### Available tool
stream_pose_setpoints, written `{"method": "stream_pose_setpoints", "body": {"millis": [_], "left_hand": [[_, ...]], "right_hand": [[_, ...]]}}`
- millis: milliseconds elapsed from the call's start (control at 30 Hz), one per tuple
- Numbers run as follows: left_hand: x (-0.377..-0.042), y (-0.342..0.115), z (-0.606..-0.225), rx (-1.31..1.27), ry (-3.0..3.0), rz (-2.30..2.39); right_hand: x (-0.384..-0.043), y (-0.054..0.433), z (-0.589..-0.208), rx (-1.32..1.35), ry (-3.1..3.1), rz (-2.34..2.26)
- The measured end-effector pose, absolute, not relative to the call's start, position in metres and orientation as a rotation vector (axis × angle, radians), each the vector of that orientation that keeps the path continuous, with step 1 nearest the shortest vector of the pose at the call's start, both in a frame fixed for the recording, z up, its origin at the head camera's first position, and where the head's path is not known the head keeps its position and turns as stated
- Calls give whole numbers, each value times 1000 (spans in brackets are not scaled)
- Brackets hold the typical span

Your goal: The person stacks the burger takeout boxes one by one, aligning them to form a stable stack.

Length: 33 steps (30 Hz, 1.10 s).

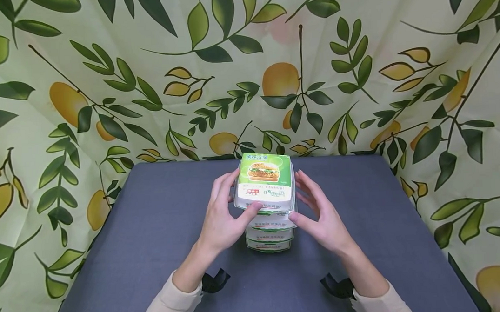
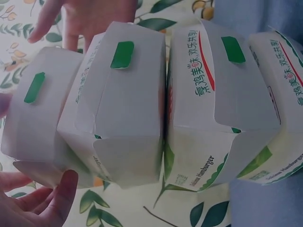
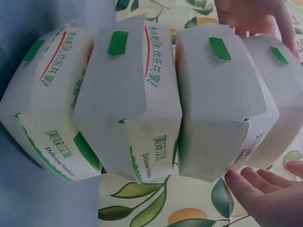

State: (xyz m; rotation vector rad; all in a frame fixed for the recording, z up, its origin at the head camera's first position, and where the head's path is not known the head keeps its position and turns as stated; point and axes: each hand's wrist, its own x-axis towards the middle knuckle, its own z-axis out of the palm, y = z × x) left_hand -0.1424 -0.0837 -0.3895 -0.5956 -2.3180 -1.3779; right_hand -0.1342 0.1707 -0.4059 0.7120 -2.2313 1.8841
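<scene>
Several hamburger cartons stand in one upright stack at the middle of the table. The top carton (image 1: pixel 262 192) has a green lid with a burger picture; white cartons (image 1: pixel 271 234) with green and red print sit under it, slightly out of line. On the stack's left side is my left hand (image 1: pixel 221 217), thumb at the top carton's front edge and fingers along its side. My right hand (image 1: pixel 326 220) is at the right, its thumb tip by the second carton's front corner and its fingers extended beside the stack. Green tabs (image 2: pixel 122 55) show on the cartons in both wrist views.
A dark blue-grey cloth covers the table (image 1: pixel 160 215). Behind and at both sides hangs a pale curtain (image 1: pixel 135 21) printed with leaves and orange fruit. Black straps (image 1: pixel 215 281) show at both wrists, next to cream sleeves (image 1: pixel 172 301).
</scene>
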Motion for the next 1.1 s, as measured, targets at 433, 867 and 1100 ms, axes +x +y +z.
{"method": "stream_pose_setpoints", "body": {"millis": [433, 867, 1100], "left_hand": [[-148, -86, -394, -645, -2293, -1559], [-146, -88, -398, -730, -2291, -1647], [-148, -89, -401, -755, -2277, -1687]], "right_hand": [[-138, 170, -401, 706, -2251, 1899], [-142, 173, -403, 742, -2265, 1930], [-142, 174, -404, 759, -2281, 1952]]}}
